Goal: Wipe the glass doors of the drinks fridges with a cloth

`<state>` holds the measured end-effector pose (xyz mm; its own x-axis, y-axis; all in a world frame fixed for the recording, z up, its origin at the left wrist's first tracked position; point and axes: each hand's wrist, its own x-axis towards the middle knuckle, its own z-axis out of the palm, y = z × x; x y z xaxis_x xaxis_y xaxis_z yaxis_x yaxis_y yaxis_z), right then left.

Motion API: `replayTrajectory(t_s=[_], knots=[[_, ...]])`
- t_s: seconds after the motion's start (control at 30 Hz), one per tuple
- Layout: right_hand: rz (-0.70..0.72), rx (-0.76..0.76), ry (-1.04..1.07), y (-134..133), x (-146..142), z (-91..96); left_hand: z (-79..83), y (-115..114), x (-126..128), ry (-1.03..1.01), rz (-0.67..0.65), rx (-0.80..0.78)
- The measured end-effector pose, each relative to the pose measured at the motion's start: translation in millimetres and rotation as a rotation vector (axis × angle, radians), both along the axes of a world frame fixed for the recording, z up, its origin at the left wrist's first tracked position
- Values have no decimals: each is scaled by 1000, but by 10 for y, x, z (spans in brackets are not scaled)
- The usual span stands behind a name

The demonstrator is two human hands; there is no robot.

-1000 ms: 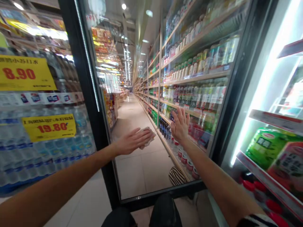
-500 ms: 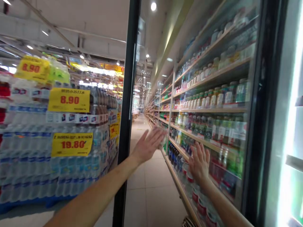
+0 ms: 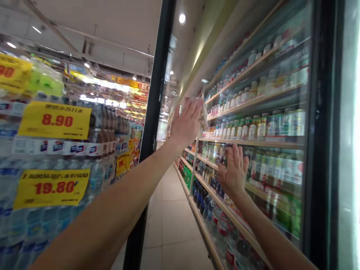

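Note:
A tall glass fridge door (image 3: 264, 63) with a black frame stands swung out in front of me. My left hand (image 3: 187, 122) reaches high up on the glass and presses a pale cloth (image 3: 201, 112) flat against it, fingers stretched over the cloth. Lower and to the right, my right hand (image 3: 233, 172) lies flat on the same glass with its fingers spread and nothing in it. Shelves of bottled drinks (image 3: 261, 125) show through and in the glass.
The door's black edge post (image 3: 153, 108) rises left of my left hand. Stacked packs of bottled water with yellow price signs (image 3: 53, 120) fill the left side. A tiled aisle floor (image 3: 171, 225) runs ahead. A lit fridge interior (image 3: 350, 150) is at the far right.
My left hand has swept the cloth upward along the glass, from waist height to well above my right hand. My view has tilted up; my right hand stays flat on the glass.

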<state>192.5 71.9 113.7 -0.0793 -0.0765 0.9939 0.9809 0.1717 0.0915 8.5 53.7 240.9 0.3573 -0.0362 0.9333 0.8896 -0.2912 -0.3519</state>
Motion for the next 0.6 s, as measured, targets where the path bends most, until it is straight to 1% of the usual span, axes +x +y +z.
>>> replayTrajectory(t_s=[0.03,0.07,0.1,0.17,0.2,0.23,0.27,0.3,0.33,0.4,0.47,0.5,0.53,0.6], knots=[[-6,1,0,15,-22,-10,80,8,-9,-51,-7,1],[-9,6,-2,23,-33,-32,124,11,-2,-38,-15,5],[-11,14,-1,25,-36,-57,142,11,20,43,-22,10],[-13,22,9,13,-34,-93,175,4,77,303,-21,12],[-14,25,15,2,-34,-100,234,-1,99,406,-13,14],[-15,25,18,-11,-36,-100,343,-5,107,455,-4,19],[-15,21,21,-25,-38,-97,510,-8,100,443,4,26],[-13,16,22,-38,-39,-94,729,-9,78,378,10,34],[-9,13,17,-48,-37,-93,989,-6,46,302,9,39],[-1,9,5,-54,-24,-109,1558,7,-24,153,2,42],[4,2,-2,-34,-2,-150,2074,27,-70,41,-48,70],[4,4,-9,-16,8,-177,2285,38,-77,11,-85,91],[5,3,-19,3,15,-206,2461,46,-74,-3,-118,110],[13,8,-17,26,10,-252,2723,46,-48,13,-137,125]])
